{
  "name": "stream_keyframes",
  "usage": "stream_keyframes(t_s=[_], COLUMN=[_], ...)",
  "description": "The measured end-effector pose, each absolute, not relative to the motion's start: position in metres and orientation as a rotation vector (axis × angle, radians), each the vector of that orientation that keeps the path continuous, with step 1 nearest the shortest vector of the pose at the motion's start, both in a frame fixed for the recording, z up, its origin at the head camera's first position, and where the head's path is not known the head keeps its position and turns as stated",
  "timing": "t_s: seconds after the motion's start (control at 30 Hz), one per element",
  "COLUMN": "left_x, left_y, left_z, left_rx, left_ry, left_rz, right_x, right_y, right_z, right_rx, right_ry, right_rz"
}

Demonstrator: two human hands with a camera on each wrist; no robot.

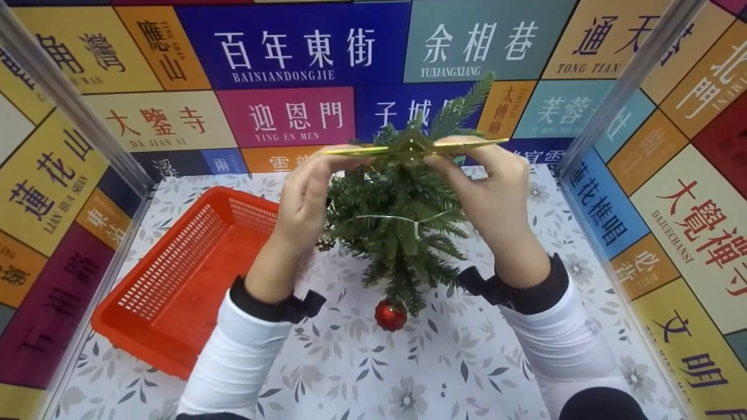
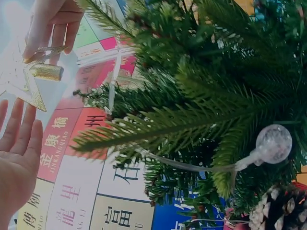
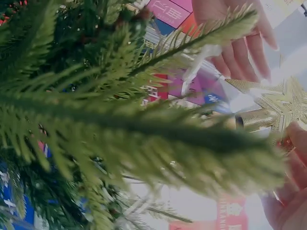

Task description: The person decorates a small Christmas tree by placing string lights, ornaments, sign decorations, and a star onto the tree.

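A gold star tree topper (image 1: pixel 412 147) with a short tube is held over the top of a small artificial Christmas tree (image 1: pixel 402 213). My right hand (image 1: pixel 496 189) pinches one side of the star between thumb and fingers. On the other side, the fingers of my left hand (image 1: pixel 303 198) are straight and lie against a point of the star (image 2: pixel 32 96); the thumb looks apart from it in the right wrist view. Both wrist views show the tube of the star (image 3: pixel 259 120) beside the branches. Whether the tube touches the treetop cannot be told.
A red plastic basket (image 1: pixel 198 286) stands at the left. A red bauble (image 1: pixel 390 315) hangs low at the tree's front. Pinecones (image 2: pixel 278 211) and a clear bulb (image 2: pixel 274 143) on a light string sit among the branches. Printed panels (image 1: pixel 292 116) surround the floral tabletop (image 1: pixel 408 373).
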State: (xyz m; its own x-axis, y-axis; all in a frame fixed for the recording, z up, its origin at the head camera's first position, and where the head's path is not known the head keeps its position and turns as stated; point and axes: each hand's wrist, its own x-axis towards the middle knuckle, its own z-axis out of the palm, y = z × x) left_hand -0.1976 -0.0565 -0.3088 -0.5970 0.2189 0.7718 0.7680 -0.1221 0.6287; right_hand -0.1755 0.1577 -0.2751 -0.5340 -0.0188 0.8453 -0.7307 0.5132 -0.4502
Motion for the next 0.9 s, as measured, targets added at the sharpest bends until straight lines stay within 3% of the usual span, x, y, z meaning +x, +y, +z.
stream_keyframes(t_s=[0.3,0.9], left_x=[-0.213,-0.221], left_y=[-0.042,-0.034], left_z=[-0.305,-0.296], left_rx=[-0.764,-0.744], left_ry=[-1.884,-1.866], left_rz=[-1.451,-1.652], right_x=[-0.193,-0.199], right_y=[0.149,0.151], right_z=[-0.276,-0.270], right_rx=[0.521,0.511], right_ry=[-2.066,-2.073], right_rz=[1.159,1.276])
